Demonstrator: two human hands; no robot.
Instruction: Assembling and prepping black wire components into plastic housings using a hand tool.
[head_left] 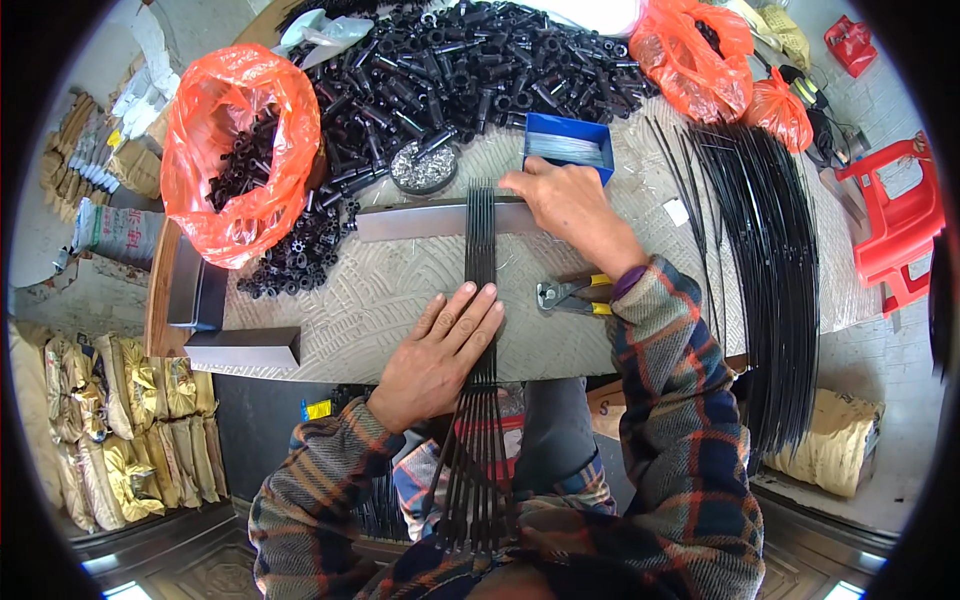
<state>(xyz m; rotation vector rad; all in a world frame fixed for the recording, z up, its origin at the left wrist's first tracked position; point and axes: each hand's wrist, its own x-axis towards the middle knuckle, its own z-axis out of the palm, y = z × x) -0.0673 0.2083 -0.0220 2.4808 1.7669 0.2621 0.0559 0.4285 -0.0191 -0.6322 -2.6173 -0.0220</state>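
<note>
A row of thin black rods [483, 250] lies side by side, running from a grey metal bar [405, 221] over the table edge toward my lap. My left hand [440, 350] rests on the rods, its fingers stretched out flat. Beside their far ends is my right hand [575, 205], fingers curled in; whatever they may hold is hidden. Just behind it stands a blue box [538, 128] with pale thin strands inside. End-cutting pliers [572, 295] with yellow handles lie below my right wrist. A round dish of small shiny metal pieces [424, 168] sits past the bar.
Black tubular parts [430, 70] are heaped at the back. A red plastic bag [240, 150] with black parts stands left, more red bags [690, 65] back right. Long black rods [770, 260] hang over the right edge. Metal blocks [243, 347] sit front left; a red stool [893, 225] stands right.
</note>
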